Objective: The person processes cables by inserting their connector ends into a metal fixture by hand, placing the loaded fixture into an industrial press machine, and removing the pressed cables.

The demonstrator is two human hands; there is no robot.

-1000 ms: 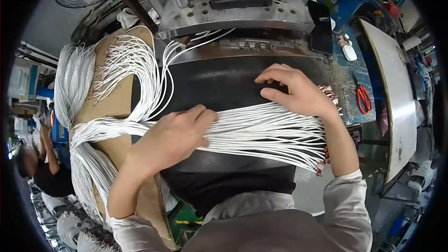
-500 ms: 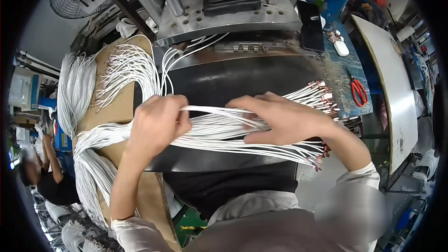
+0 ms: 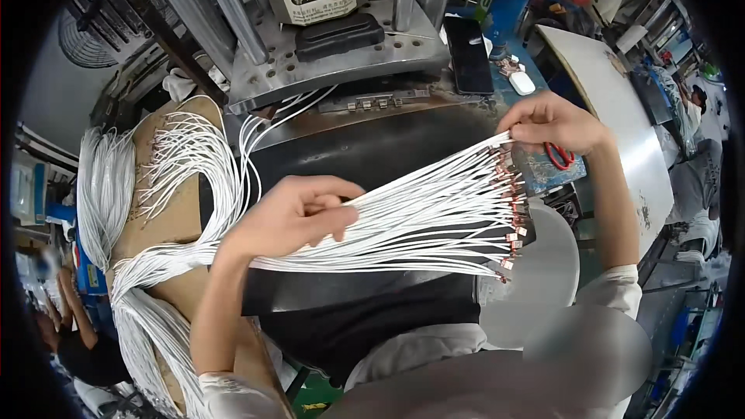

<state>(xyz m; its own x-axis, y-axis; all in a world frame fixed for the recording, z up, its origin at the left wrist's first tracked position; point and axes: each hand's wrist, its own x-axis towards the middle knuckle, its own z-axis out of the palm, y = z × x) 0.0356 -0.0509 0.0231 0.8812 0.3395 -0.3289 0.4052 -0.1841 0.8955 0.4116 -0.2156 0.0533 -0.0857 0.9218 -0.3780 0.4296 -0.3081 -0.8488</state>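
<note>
A fan of several white wires (image 3: 419, 221) with copper terminals at their right ends stretches across a black mat (image 3: 365, 147). My left hand (image 3: 291, 213) presses down on the bundle near its left part, fingers over the wires. My right hand (image 3: 555, 122) pinches the end of one wire at the upper right and holds it lifted away from the others. The terminal ends (image 3: 512, 209) hang in a row below that hand.
More white wires (image 3: 167, 178) lie looped over a brown board at the left. A metal press (image 3: 334, 39) stands behind the mat, with a black phone (image 3: 469, 43) and red-handled scissors (image 3: 557, 157) to the right. Another person (image 3: 62, 326) is at the lower left.
My right hand has moved up and to the right, drawing a wire end away from the fan. My left hand has shifted right along the bundle, and the view has tilted.
</note>
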